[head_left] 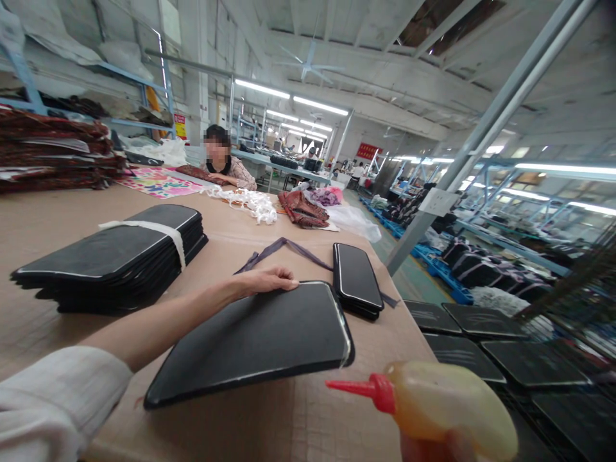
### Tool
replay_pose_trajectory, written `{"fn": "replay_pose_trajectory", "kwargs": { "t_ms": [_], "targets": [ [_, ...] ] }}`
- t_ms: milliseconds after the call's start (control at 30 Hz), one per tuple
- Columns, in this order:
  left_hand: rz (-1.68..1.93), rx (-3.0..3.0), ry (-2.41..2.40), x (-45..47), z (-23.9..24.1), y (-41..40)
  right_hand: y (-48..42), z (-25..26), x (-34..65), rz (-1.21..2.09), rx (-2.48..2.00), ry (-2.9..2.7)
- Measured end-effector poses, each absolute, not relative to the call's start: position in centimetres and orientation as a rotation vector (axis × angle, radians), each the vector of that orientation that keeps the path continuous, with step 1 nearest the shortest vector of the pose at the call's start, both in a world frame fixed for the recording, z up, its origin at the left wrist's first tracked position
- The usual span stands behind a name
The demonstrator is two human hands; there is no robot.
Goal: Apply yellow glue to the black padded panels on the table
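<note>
The left hand (266,281) presses flat on 1 black panel (255,340); the right hand (436,446) grips a glue bottle (443,404) — its tilted nozzle could drip onto the table (298,423).

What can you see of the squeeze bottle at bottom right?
The squeeze bottle is soft translucent plastic, holding yellowish-amber liquid. A red cone nozzle points left towards the black panel, apart from it. It lies nearly level above the table edge, in the right hand, of which only fingertips show. Its lower part is cut off by the frame.
</note>
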State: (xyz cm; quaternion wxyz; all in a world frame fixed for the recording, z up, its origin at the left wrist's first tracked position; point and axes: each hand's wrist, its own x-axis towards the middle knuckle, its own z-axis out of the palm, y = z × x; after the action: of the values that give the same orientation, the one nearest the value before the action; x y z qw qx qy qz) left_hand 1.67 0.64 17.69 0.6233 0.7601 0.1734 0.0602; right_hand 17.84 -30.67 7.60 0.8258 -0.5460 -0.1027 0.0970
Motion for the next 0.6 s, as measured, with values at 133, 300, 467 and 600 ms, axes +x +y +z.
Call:
{"fn": "replay_pose_trajectory", "kwargs": {
  "t_ms": [133, 300, 467, 600],
  "targets": [
    [0.337, 1.581, 0.511, 1.5, 18.9, -0.2, -29.2, 10.6, 17.7, 0.122, -1.051, -0.194],
    [0.426, 1.395, 0.55, -0.4, 16.9, -2.3, -27.0, 14.3, 16.6, 0.117, -0.91, -0.083],
    [0.529, 1.25, 0.585, -1.7, 12.5, -3.3, -24.8, 15.5, 16.6, 0.04, -0.872, -0.155],
    [0.495, 1.147, 0.605, -1.5, 10.2, -3.0, -23.1, 14.6, 18.2, 0.052, -0.952, -0.187]
  ]
}}
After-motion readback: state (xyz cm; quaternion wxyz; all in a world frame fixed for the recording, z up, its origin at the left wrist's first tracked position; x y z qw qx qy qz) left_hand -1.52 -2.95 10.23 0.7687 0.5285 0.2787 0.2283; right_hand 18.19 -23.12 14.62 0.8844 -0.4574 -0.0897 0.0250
